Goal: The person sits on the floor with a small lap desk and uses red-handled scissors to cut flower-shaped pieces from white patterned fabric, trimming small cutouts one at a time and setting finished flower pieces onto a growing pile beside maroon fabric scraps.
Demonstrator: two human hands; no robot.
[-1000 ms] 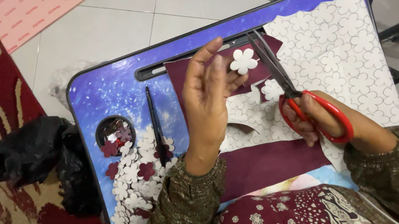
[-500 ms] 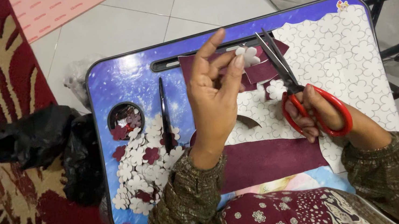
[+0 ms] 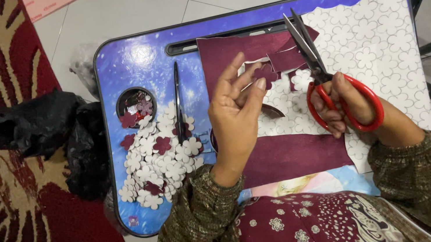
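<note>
Small maroon flower-shaped cut-out (image 3: 264, 74), flat and matte with rounded petals, pinched in the grip of the left hand (image 3: 235, 117) between thumb and fingertips, above the centre of the blue glossy lap bench (image 3: 139, 57). The right hand (image 3: 351, 103) is closed through the loops of red-handled steel scissors (image 3: 326, 78), blades nearly together, just right of the cut-out. Beneath it lie a maroon sheet (image 3: 286, 155) and a white sheet printed with flower outlines (image 3: 373, 46). A heap of white and maroon flower cut-outs (image 3: 156, 155) lies on the bench's left part.
</note>
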